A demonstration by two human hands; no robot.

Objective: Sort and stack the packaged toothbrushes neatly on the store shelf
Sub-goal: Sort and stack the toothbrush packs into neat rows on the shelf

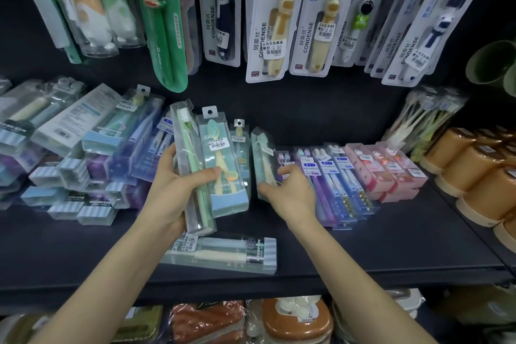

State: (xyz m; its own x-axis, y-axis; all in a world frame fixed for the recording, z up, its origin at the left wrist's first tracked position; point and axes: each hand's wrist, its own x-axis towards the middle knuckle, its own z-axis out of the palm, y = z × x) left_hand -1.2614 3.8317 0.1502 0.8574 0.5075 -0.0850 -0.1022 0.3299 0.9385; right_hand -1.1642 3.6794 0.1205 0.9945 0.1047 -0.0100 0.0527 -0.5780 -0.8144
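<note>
My left hand grips two clear toothbrush packs above the dark shelf: a slim one with a green brush and a wider one with a teal-and-yellow brush and a price sticker. My right hand holds a narrow clear pack with a pale brush, standing it upright beside a row of purple and blue packs. Behind the held packs stands one more small pack. A long clear pack lies flat near the shelf's front edge.
A loose heap of clear, blue-striped packs fills the shelf's left. Pink packs end the right row. Orange tubs stand at far right. Carded toothbrushes hang above. Packaged goods sit on the lower shelf.
</note>
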